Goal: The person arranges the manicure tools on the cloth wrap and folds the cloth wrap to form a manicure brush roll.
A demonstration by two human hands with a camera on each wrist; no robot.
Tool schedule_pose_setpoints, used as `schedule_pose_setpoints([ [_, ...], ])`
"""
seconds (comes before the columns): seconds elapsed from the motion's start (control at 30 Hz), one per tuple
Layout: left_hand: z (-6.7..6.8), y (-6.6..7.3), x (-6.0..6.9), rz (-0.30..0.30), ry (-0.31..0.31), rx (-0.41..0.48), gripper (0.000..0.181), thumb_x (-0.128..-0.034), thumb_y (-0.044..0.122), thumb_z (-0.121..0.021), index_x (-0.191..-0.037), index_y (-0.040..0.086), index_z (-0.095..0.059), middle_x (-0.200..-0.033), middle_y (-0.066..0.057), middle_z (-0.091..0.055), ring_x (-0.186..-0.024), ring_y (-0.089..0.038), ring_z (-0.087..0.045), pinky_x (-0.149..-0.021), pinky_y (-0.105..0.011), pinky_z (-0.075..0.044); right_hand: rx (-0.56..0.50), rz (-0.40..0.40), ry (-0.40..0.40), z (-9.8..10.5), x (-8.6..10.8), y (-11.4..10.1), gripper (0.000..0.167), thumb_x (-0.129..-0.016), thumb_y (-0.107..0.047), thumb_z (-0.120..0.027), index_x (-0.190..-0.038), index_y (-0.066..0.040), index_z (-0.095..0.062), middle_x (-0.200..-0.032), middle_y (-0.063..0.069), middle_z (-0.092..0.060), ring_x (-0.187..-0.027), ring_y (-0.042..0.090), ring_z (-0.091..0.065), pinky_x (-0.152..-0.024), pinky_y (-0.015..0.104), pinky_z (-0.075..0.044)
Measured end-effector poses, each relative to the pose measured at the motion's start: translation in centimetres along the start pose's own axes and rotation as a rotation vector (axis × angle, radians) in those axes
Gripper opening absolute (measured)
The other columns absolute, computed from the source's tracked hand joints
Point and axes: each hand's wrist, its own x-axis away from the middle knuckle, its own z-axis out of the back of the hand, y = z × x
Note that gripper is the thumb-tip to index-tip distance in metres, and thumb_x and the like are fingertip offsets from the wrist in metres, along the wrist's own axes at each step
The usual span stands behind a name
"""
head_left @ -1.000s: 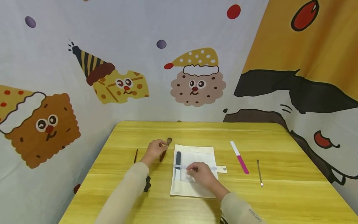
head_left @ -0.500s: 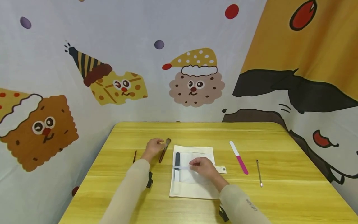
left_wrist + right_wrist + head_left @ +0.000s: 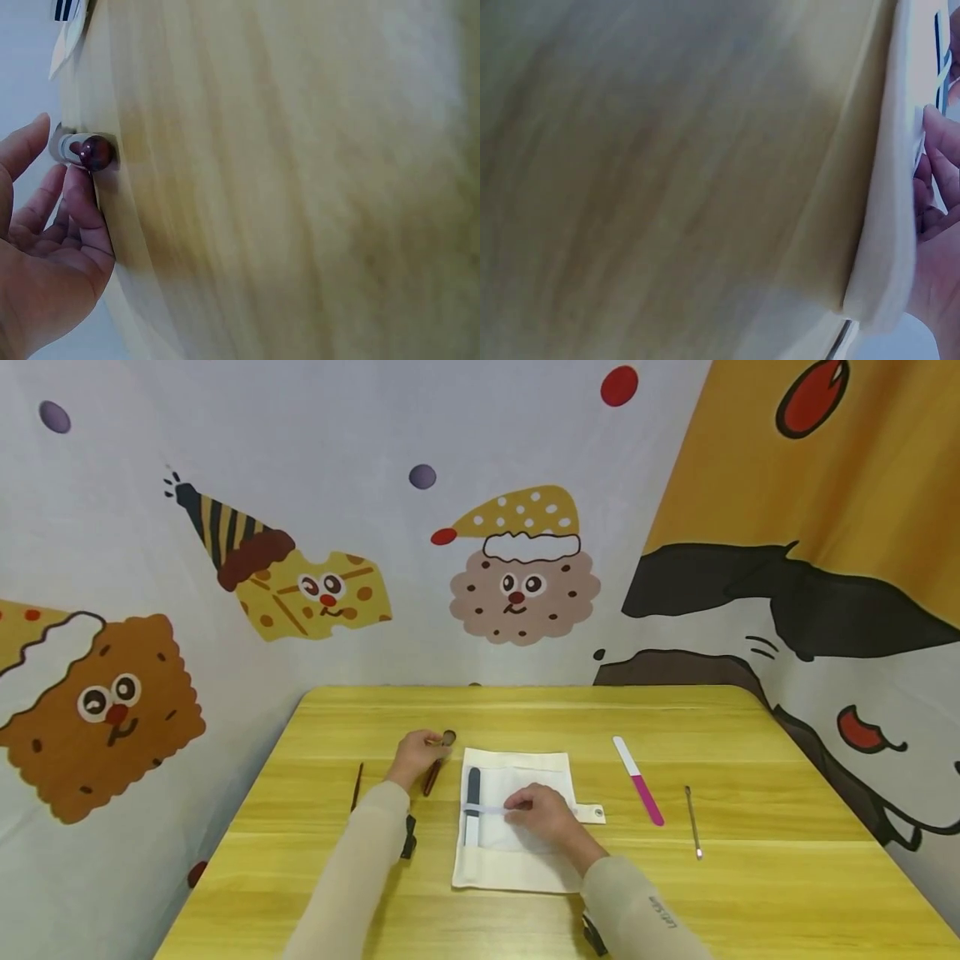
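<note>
On the table, a makeup brush [image 3: 431,778] with a dark red handle lies left of a cream cloth pouch [image 3: 517,868]. My left hand [image 3: 414,758] is at the brush's upper part; in the left wrist view its thumb stands apart from the brush [image 3: 96,153], with the fingers [image 3: 84,206] beside it. Over the opened pouch, my right hand [image 3: 551,818] pinches a pale elastic band [image 3: 491,810] between thumb and fingers. A file [image 3: 473,789], dark above and white below, lies under the band at the pouch's left side.
A thin dark brush [image 3: 357,785] lies at the left, partly behind the left sleeve. To the right of the pouch's snap tab [image 3: 592,813] are a white and pink file [image 3: 637,781] and a thin metal tool [image 3: 693,823]. A printed curtain hangs behind the table [image 3: 750,727].
My left hand has shifted slightly along the brush and covers its middle again. My right hand moved a little right, then slightly back left, at the band.
</note>
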Motion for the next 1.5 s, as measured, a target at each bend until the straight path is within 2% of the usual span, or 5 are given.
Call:
schedule_pose_setpoints([
  [0.23,-0.3,-0.5,0.2,0.018,-0.004,-0.004,0.034,-0.0899,0.016,-0.074,-0.117,-0.003,-0.067,-0.116,-0.02,-0.064,-0.104,-0.035,-0.06,-0.088,-0.047,-0.05,0.006,0.019,0.002,-0.5,0.1,0.4,0.005,-0.083,-0.007,-0.079,-0.086,-0.01,-0.076,-0.08,-0.004,-0.059,-0.078,0.012,-0.053,-0.077,0.033,-0.046],
  [0.53,-0.9,-1.0,0.6,0.037,0.013,0.032,0.034,-0.088,0.014,-0.076,-0.115,-0.004,-0.068,-0.113,-0.018,-0.067,-0.101,-0.034,-0.062,-0.087,-0.047,-0.051,-0.017,0.033,-0.005,-0.6,0.6,0.6,0.004,-0.083,-0.007,-0.078,-0.084,-0.007,-0.075,-0.079,-0.003,-0.059,-0.077,0.012,-0.054,-0.077,0.034,-0.047],
  [0.83,-1.1,-1.1,0.5,0.043,0.04,0.017,0.037,-0.0857,0.012,-0.077,-0.116,-0.005,-0.068,-0.115,-0.021,-0.066,-0.103,-0.036,-0.062,-0.086,-0.047,-0.052,-0.029,0.004,-0.044,-0.4,0.4,0.4,0.007,-0.088,-0.011,-0.074,-0.083,-0.006,-0.073,-0.081,-0.003,-0.059,-0.08,0.014,-0.053,-0.079,0.036,-0.045],
  [1.2,-1.0,-0.6,-0.3,0.015,0.096,-0.088,0.029,-0.0856,0.011,-0.075,-0.11,-0.004,-0.072,-0.111,-0.018,-0.069,-0.104,-0.036,-0.063,-0.088,-0.047,-0.052,-0.021,-0.008,-0.045,-0.1,0.0,-0.2,0.005,-0.085,-0.009,-0.077,-0.081,-0.011,-0.073,-0.081,-0.002,-0.058,-0.078,0.014,-0.052,-0.077,0.035,-0.045],
  [1.5,-1.0,0.7,-0.1,0.022,0.095,0.056,0.03,-0.0943,0.013,-0.067,-0.12,-0.003,-0.068,-0.108,-0.016,-0.068,-0.091,-0.027,-0.065,-0.075,-0.038,-0.054,-0.01,-0.012,-0.061,0.5,-0.5,0.0,0.007,-0.088,-0.012,-0.073,-0.082,-0.008,-0.073,-0.083,-0.003,-0.061,-0.081,0.014,-0.054,-0.082,0.037,-0.046],
])
